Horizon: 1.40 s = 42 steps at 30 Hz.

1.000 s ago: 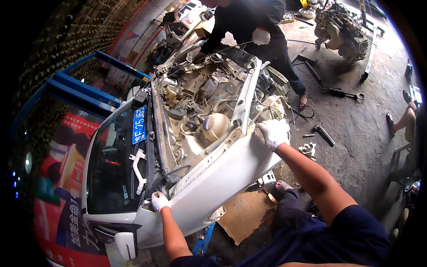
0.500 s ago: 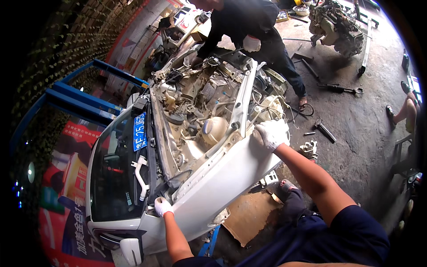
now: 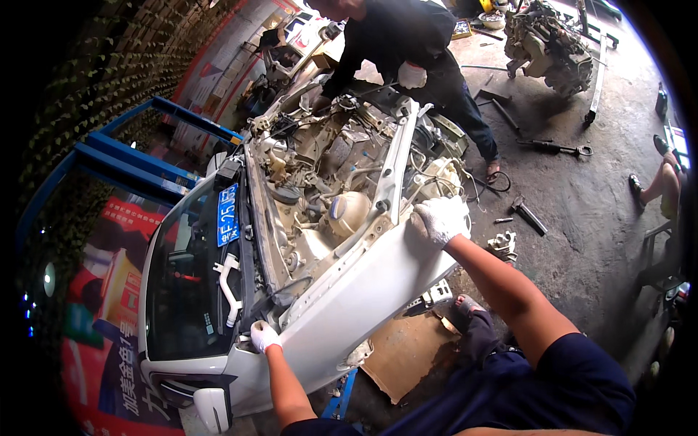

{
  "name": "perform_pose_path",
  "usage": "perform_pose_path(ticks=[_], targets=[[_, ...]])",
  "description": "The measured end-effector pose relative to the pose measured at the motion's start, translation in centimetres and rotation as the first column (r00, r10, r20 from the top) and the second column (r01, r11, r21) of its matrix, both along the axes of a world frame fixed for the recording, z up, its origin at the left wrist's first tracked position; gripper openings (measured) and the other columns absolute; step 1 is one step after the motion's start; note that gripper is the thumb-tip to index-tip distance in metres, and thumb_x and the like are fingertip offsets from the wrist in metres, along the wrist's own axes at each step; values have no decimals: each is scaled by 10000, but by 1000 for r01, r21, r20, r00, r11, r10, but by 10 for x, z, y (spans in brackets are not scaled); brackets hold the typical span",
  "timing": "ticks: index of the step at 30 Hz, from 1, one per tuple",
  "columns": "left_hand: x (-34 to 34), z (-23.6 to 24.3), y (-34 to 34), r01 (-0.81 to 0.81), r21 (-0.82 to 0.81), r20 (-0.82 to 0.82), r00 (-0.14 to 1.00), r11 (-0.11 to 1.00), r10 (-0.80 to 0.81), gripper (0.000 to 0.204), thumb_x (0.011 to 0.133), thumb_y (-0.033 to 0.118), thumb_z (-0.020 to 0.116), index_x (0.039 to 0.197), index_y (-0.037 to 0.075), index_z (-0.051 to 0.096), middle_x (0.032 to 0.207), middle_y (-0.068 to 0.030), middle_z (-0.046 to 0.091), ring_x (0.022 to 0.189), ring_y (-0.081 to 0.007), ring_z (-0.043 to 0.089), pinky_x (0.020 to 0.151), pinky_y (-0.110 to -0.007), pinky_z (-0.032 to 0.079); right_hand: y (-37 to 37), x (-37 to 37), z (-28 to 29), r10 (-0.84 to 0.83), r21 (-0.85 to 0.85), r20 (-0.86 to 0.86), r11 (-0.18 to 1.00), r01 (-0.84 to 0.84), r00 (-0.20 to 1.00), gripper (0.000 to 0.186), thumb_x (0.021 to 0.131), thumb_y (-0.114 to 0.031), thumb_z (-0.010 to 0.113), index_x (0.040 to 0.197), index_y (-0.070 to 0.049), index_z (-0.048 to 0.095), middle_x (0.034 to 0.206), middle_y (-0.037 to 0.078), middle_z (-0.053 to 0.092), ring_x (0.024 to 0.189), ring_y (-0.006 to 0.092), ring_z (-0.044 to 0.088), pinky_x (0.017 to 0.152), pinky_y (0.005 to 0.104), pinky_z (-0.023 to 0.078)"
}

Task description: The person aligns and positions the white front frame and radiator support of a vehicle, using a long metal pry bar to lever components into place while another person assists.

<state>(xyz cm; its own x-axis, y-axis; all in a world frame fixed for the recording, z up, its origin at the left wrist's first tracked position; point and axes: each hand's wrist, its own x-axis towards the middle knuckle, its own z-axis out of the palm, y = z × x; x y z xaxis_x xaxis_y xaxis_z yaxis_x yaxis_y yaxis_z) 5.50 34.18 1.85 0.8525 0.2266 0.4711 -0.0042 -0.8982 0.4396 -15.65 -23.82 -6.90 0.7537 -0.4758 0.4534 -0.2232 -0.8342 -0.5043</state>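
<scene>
A white car fender (image 3: 349,298) runs along the near side of an exposed engine bay (image 3: 323,174). My right hand (image 3: 438,221), in a white glove, grips the fender's front top edge with its fingers wrapped over it. My left hand (image 3: 263,336), also gloved, is closed on the fender's rear upper corner by the windscreen (image 3: 178,291). In the bay are hoses, wiring and a pale round reservoir (image 3: 345,214). A blue plate (image 3: 227,214) and a white plastic pipe (image 3: 229,287) lie at the windscreen's base.
A co-worker (image 3: 385,40) leans over the bay's far side. A removed engine (image 3: 549,54) stands at upper right. Tools (image 3: 531,218) and cardboard (image 3: 407,356) lie on the floor. A blue lift frame (image 3: 131,167) is at left, and another person's leg (image 3: 658,182) shows at far right.
The co-worker's raised gloved hand has come down lower over the bay. The view has shifted a little; both my hands keep their grip on the fender, the right having moved slightly left.
</scene>
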Motion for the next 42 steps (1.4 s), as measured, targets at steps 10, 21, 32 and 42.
perform_pose_path(ticks=[10,21,32,42], targets=[[-5,5,-5,-8,20,-1,1000,1000,8,202,923,186,588,982,8,662,988,-157,720,903,-286,689,843,-371,523,1,-4,1,11,29,-28,1000,-11,1000,210,812,-210,598,999,-208,693,911,42,686,906,279,655,773,446,443],[-7,8,-14,-12,-7,-7,1000,1000,12,189,917,181,598,976,13,663,980,-147,721,896,-272,691,837,-356,526,-1,4,-12,-8,-7,131,1000,9,991,226,861,-390,583,864,-181,668,830,69,672,809,321,636,687,501,414],[-5,6,-6,-36,-2,-7,999,999,36,200,897,185,611,988,16,669,1010,-155,717,936,-291,684,863,-375,519,-2,4,-12,43,27,131,999,-47,991,200,854,-326,592,856,-136,653,842,114,660,812,344,626,698,491,451],[-4,4,-6,-12,-8,-1,1000,1000,12,204,905,187,605,983,8,665,988,-155,718,917,-294,687,860,-377,521,-2,1,-6,37,42,54,998,-40,998,195,840,-324,595,888,-150,671,867,93,673,848,322,646,717,509,447]])
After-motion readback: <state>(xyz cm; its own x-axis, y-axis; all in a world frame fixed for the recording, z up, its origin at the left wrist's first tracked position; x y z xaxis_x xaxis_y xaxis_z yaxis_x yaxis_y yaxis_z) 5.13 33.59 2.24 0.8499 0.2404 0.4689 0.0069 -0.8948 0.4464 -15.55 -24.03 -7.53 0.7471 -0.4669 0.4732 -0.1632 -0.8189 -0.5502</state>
